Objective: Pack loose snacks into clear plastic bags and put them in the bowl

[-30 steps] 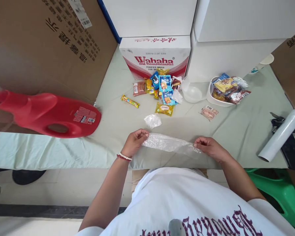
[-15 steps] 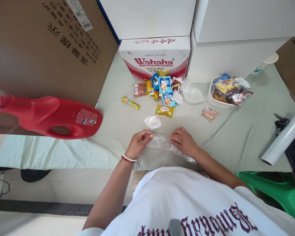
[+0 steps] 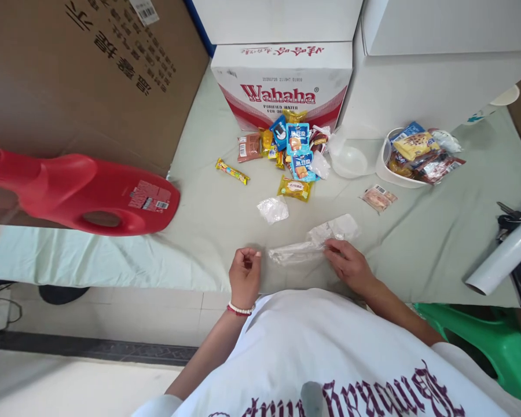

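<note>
My right hand (image 3: 349, 265) pinches a thin clear plastic bag (image 3: 297, 252) at its right part. The bag is stretched out low over the table, and a crumpled part of it folds up beyond my fingers. To the left of the bag's end is my left hand (image 3: 245, 272), its fingers curled in and the thumb beside them, a small gap from the bag. Nothing shows in it. Just beyond lies a small crumpled clear plastic piece (image 3: 273, 210). Past that are a yellow snack packet (image 3: 294, 188) and a heap of wrapped snacks, with a blue packet (image 3: 297, 139) on top.
A heart-shaped white bowl (image 3: 402, 176) holds several snack packets. Left of it is a clear plastic bowl (image 3: 349, 162). A pinkish packet (image 3: 378, 198) and a yellow stick packet (image 3: 233, 171) lie apart. A red bottle (image 3: 91, 191), a Wahaha box (image 3: 282, 81) and a white roll (image 3: 503, 249) stand around.
My left hand has let go of the bag and moved slightly left and down. My right hand has moved right with the bag, whose crumpled part now lies beyond the fingers. The view has shifted slightly.
</note>
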Tool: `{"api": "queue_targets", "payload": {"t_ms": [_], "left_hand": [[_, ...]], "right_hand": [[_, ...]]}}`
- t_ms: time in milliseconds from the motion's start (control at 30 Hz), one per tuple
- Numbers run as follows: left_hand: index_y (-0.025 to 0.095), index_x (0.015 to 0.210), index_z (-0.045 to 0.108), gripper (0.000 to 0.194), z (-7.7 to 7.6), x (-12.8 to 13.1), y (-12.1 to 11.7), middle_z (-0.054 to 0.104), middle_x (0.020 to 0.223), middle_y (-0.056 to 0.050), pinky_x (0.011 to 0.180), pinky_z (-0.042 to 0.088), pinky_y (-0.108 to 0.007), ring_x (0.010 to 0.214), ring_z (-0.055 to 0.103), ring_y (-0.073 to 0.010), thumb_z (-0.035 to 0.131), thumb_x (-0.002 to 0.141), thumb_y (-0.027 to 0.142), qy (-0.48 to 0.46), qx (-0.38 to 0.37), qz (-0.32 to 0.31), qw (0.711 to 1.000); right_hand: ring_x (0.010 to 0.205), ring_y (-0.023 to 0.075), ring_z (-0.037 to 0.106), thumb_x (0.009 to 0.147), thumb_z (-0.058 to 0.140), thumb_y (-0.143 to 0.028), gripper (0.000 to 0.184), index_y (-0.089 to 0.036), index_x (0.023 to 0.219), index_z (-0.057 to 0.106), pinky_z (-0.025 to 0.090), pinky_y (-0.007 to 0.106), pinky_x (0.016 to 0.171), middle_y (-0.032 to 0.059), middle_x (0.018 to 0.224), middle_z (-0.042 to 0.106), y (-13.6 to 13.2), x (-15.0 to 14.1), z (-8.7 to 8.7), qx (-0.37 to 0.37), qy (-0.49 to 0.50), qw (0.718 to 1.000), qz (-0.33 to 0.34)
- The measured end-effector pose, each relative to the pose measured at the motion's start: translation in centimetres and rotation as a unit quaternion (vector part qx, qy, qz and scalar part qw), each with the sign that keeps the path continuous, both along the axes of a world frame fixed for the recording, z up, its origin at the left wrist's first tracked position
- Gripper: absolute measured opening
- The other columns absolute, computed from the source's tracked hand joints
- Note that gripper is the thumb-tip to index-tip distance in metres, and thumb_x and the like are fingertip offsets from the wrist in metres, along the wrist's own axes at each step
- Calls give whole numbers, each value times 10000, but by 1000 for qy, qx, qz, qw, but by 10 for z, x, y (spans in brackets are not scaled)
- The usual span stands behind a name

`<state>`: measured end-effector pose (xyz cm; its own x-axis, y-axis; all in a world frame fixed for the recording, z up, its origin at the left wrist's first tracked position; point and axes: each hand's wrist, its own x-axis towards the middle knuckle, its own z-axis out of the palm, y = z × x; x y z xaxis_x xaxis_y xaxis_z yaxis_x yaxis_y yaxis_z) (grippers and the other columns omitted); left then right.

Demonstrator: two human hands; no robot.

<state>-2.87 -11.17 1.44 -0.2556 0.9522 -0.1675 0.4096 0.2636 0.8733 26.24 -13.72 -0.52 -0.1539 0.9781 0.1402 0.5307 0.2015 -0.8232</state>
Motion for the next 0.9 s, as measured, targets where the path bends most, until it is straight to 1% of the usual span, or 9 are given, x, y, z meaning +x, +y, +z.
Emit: {"api": "queue_targets", "payload": {"t_ms": [133, 200, 267, 400, 567, 633, 767, 833, 900], "left_hand": [[211, 1151, 605, 367, 14, 19, 4, 619, 1169, -125, 968, 467, -421, 1110, 582, -268, 656, 890, 463, 136, 167, -189, 958], [208, 1237, 605, 493, 20, 40, 14, 601, 1297, -163, 1061, 404, -481, 1247, 533, -322, 705, 846, 492, 170, 200, -301, 917], [216, 1155, 657, 357, 19, 62, 26, 660, 1218, -143, 1038, 394, -478, 1191, 575, -315, 663, 883, 446, 189, 183, -366, 893], [210, 861, 640, 276, 6, 78, 50, 629, 718, -14, 730, 430, -315, 714, 590, -177, 452, 993, 363, 121, 48, -287, 949], [212, 852, 565, 292, -2, 61, 55, 512, 631, 40, 627, 405, -270, 597, 490, -144, 441, 978, 445, 67, -1, -158, 985], [199, 976, 596, 332, 3, 65, 45, 617, 795, -19, 715, 455, -308, 742, 574, -182, 536, 927, 522, 98, 62, -223, 968], [201, 1255, 604, 551, 15, 92, 25, 606, 1314, -174, 1024, 398, -486, 1240, 528, -337, 711, 818, 518, 192, 189, -416, 869], [215, 1159, 657, 312, 15, 104, 26, 664, 1202, -149, 977, 405, -462, 1160, 572, -309, 620, 911, 401, 213, 160, -441, 857], [211, 964, 672, 214, 11, 106, 35, 689, 920, -83, 830, 428, -371, 913, 617, -233, 495, 982, 331, 178, 89, -408, 891]], "right_hand": [[1131, 252, 644, 968, 547, -268, 230, -301, 984, 774, 587, 493, 940, 70, 1321, 656, -6, -3, -8, 19, 15, 1000, -10], [1128, 243, 644, 972, 546, -253, 230, -299, 1001, 769, 587, 486, 952, 67, 1372, 625, -6, -5, -7, 35, 10, 999, -9], [1123, 232, 640, 976, 547, -244, 224, -298, 1030, 758, 587, 472, 955, 59, 1389, 612, -5, -4, -5, 52, -9, 999, -7], [1029, 216, 622, 968, 555, -182, 215, -266, 1033, 742, 590, 443, 882, 70, 1379, 608, -6, 5, -3, 121, -89, 988, -20], [963, 214, 591, 935, 557, -110, 263, -271, 1003, 753, 577, 427, 833, 76, 1355, 590, -20, 18, -7, 140, -179, 973, -52], [957, 213, 589, 934, 553, -110, 271, -272, 1011, 756, 579, 432, 836, 78, 1350, 589, -23, 18, -8, 132, -181, 973, -53], [969, 213, 586, 949, 572, -138, 232, -262, 1014, 757, 579, 430, 844, 85, 1350, 593, -21, 15, -4, 138, -184, 972, -38], [967, 212, 578, 954, 570, -140, 230, -261, 1003, 760, 570, 416, 835, 83, 1342, 599, -18, 17, -1, 147, -188, 971, -33], [960, 215, 570, 955, 562, -139, 243, -263, 996, 767, 558, 395, 810, 81, 1292, 618, -16, 21, 0, 150, -194, 969, -37]]}}
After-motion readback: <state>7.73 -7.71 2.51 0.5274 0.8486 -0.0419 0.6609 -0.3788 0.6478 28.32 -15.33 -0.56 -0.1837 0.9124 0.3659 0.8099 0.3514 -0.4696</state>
